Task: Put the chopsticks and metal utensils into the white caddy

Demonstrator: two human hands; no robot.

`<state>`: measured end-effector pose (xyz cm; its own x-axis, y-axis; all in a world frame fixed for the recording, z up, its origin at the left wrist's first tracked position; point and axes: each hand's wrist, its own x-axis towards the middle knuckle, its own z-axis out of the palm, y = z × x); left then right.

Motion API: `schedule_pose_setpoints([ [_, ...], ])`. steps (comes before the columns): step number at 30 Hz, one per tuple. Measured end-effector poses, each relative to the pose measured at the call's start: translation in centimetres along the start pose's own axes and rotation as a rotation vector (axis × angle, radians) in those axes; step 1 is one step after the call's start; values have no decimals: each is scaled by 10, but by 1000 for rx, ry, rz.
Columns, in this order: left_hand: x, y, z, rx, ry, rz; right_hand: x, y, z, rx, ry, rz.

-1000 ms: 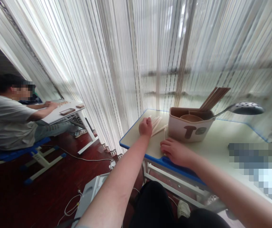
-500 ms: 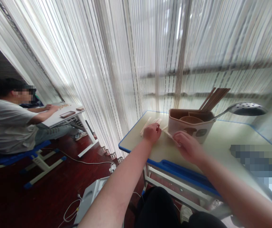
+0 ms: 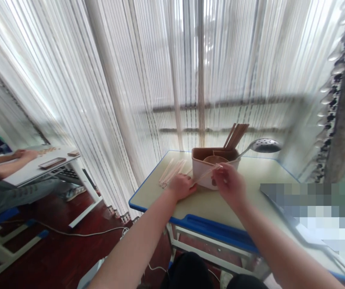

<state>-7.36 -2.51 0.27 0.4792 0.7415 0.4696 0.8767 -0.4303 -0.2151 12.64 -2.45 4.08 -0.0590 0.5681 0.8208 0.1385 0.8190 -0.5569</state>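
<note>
My right hand (image 3: 229, 179) is closed, pinching the upper end of a pale wooden chopstick (image 3: 204, 175) in front of the utensil holder (image 3: 201, 166); whether it is a single stick is unclear. The stick slants down to my left hand (image 3: 182, 186), whose curled fingers close at its lower end, low over the table. Left of that hand, several pale chopsticks (image 3: 169, 173) lie loosely side by side. Brown chopsticks (image 3: 237, 135) stand in the holder's rear compartment, and a perforated metal skimmer (image 3: 265, 145) leans out to the right.
The pale table (image 3: 259, 172) has a blue edge. A blurred-out object (image 3: 305, 212) lies at its right. String curtains (image 3: 148, 80) hang behind. To the left, another person's hands (image 3: 25, 154) work at a white table (image 3: 31, 168). A cable (image 3: 79, 235) crosses the floor.
The view has swung right. My left hand has come back from the loose chopsticks, uncovering them. My right hand has lifted, and the pale stick now spans both hands.
</note>
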Motion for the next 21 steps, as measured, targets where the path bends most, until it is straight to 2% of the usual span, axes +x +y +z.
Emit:
schedule_pose_setpoints([
  [7,-7,8,-5,-21,-11,-51,-3,-11,-5,2,58,19],
  [16,-4,10,-7,-101,-120,-129,-9,-6,0,-17,44,19],
  [19,-3,12,-8,-131,-91,-153,-7,-8,-2,0,82,17],
  [21,-4,13,-7,-135,-39,-161,-4,-12,-3,57,155,16],
])
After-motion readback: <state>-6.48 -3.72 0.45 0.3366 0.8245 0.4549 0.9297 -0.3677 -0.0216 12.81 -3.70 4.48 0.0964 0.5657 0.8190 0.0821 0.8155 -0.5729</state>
